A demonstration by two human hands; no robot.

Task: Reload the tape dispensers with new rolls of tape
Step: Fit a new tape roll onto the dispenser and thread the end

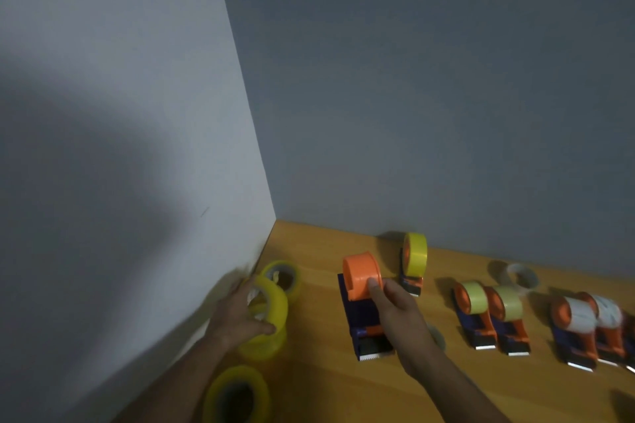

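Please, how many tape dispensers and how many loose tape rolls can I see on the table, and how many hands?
Dispensers: 6, namely the empty one under the right hand, one at the back, and 4 loaded on the right
Loose yellow rolls: 4
Empty core: 1
Hands: 2, with the left hand gripping a yellow roll
Total: 13

Orange-brown wooden tabletop (pixel 343 388) in a dim corner of two plain grey walls (pixel 429 96)
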